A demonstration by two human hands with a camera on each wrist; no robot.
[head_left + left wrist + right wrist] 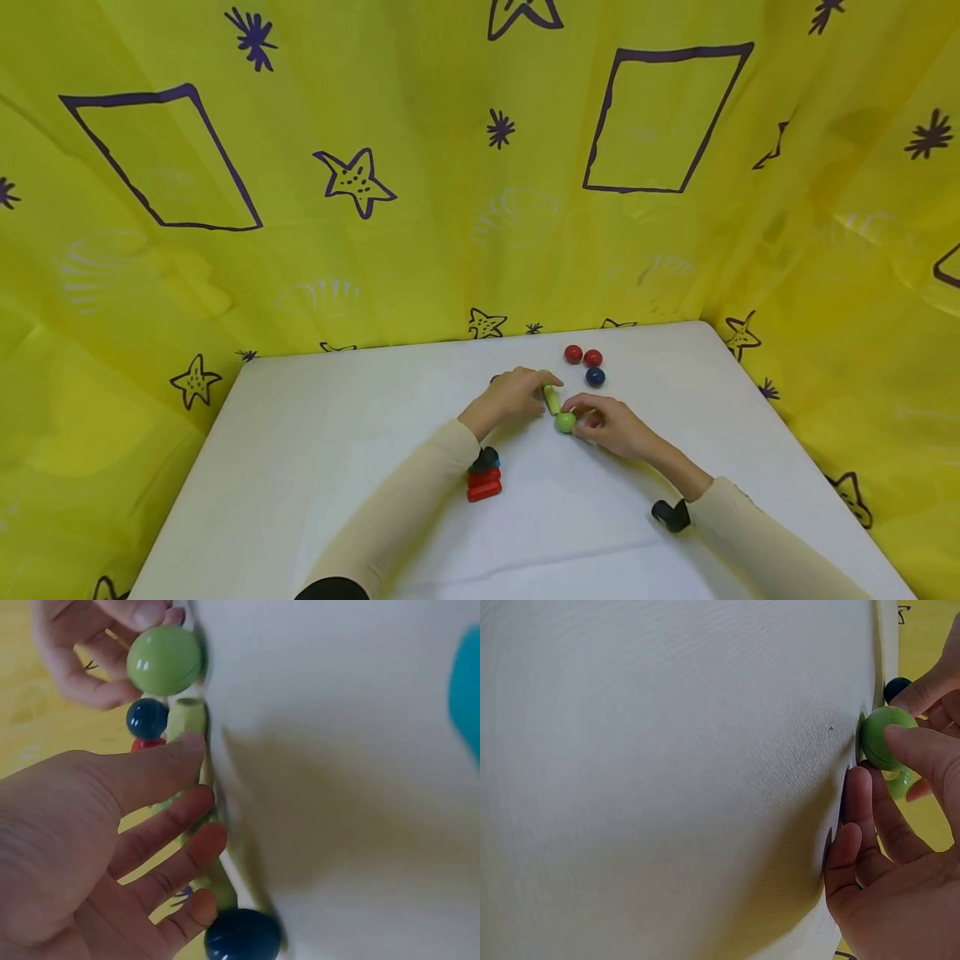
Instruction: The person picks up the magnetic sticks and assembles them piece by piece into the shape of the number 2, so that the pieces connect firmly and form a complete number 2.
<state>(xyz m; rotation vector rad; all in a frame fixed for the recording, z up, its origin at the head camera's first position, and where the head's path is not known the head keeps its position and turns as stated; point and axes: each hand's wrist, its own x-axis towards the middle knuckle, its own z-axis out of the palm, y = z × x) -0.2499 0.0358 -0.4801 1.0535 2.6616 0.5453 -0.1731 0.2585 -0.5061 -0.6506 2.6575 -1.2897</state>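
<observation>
My right hand (618, 427) pinches a glossy green ball (566, 422) on the table, thumb on its side; the thumb shows against the ball (889, 739) in the right wrist view. Right beside the ball lies a light green stick (552, 402), its near end close to the ball. Above the stick is my left hand (516, 393), its fingers spread and the thumb tip at the stick in the left wrist view. A dark blue ball (244, 936) sits beyond the left fingertips. Part of another green piece (900, 784) shows between the hands; its shape is hidden.
Two red balls (582, 356) and a dark blue ball (596, 377) lie towards the back right. Red sticks (484, 485) lie near my left forearm, with a blue piece (497, 463) partly hidden there. A yellow patterned curtain (420, 250) borders the white table (322, 417).
</observation>
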